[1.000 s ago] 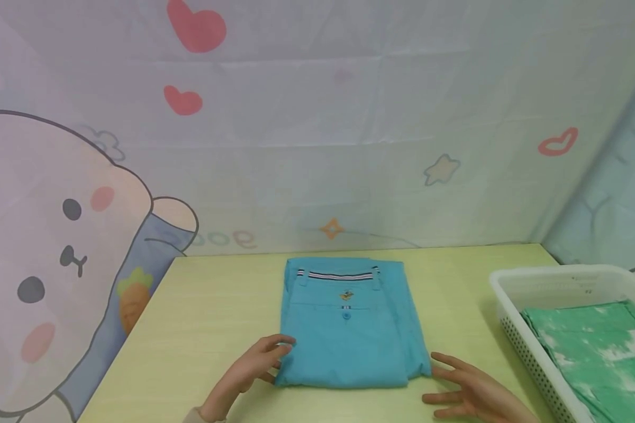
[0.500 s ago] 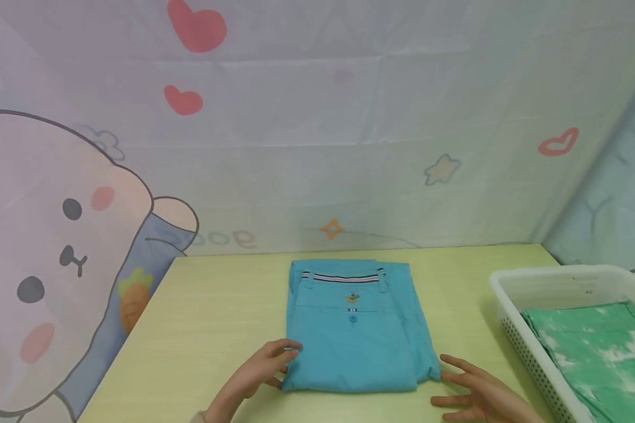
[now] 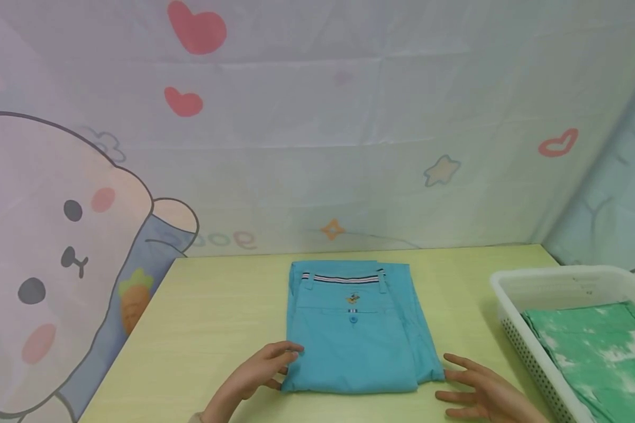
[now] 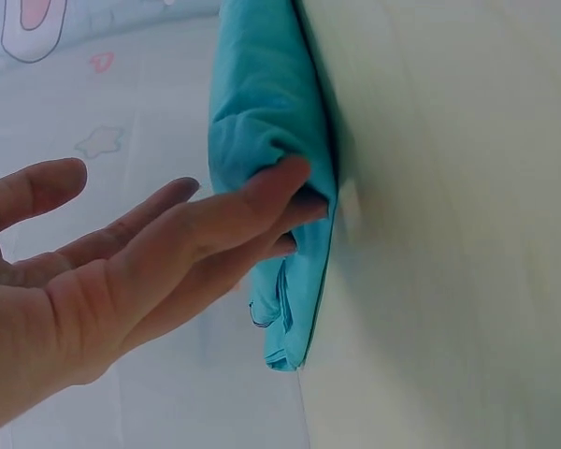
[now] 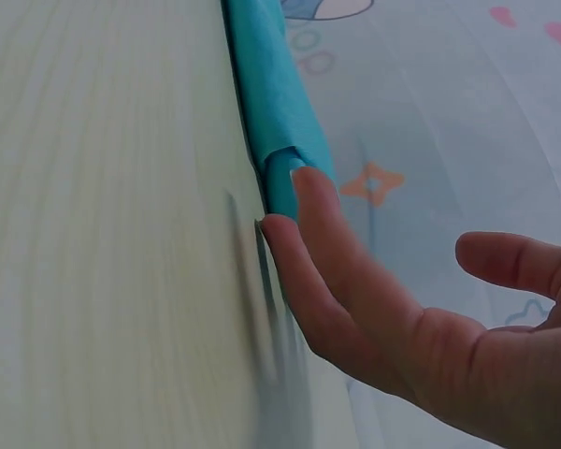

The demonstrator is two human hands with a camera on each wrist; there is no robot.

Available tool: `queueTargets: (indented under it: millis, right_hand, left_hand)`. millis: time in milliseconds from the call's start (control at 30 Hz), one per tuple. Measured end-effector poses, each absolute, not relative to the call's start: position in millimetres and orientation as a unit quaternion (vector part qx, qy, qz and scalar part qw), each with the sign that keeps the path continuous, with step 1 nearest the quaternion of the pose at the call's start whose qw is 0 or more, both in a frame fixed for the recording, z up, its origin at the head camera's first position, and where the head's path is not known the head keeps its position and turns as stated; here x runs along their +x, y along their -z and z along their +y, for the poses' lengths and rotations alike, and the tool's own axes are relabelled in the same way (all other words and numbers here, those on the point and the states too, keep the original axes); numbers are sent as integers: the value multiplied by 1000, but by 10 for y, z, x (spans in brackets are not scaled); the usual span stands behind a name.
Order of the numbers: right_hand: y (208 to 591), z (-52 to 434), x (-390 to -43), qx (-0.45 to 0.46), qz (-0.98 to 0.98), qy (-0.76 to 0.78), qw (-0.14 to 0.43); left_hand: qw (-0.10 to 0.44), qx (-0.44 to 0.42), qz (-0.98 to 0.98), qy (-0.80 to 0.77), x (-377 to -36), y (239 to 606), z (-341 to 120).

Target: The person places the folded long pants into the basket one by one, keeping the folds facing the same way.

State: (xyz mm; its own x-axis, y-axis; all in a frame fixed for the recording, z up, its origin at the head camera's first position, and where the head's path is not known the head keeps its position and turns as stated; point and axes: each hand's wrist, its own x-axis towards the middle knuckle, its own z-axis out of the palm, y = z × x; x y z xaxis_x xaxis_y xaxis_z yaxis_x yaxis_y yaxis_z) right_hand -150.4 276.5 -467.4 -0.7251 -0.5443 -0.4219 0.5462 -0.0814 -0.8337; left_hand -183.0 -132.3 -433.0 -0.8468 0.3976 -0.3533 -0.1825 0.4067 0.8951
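A pair of light blue trousers (image 3: 354, 352), folded into a flat bundle, lies on the table with a striped waistband trim, a small embroidered emblem and a buttoned back pocket facing up. My left hand (image 3: 261, 370) is at its near left corner, fingers loosely extended. In the left wrist view the fingertips of that hand (image 4: 168, 253) touch the folded side of the trousers (image 4: 262, 103). At the near right corner is my right hand (image 3: 481, 390), fingers spread and relaxed. The right wrist view has its fingertips (image 5: 313, 182) right at the end of the blue fold (image 5: 276, 94).
A white perforated plastic basket (image 3: 529, 358) stands at the right of the pale yellow table (image 3: 217, 305), with folded green and white patterned cloth (image 3: 598, 341) inside. Behind the table hangs a printed curtain (image 3: 317, 117) with a cartoon animal at left.
The trousers have shifted slightly right and toward me, both hands moving along with them. Over the last half second they stay nearly still; the right hand edges a little right.
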Motion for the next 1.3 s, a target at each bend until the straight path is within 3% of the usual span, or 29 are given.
queueTargets:
  millis: [200, 367, 933, 1300]
  right_hand:
    - [4695, 2788, -1513, -20, 577, 732, 361]
    - [4655, 2764, -1525, -33, 639, 698, 320]
    - [4407, 2581, -1659, 38, 831, 520, 193]
    - [4436, 2494, -1842, 28, 827, 536, 167]
  left_hand:
    - [267, 81, 797, -536, -1823, 4314, -1332]
    - [259, 80, 802, -532, -1823, 4279, -1345]
    - [228, 67, 813, -532, -1938, 4233, -1345]
    - [183, 29, 827, -531, -2064, 4249, -1246]
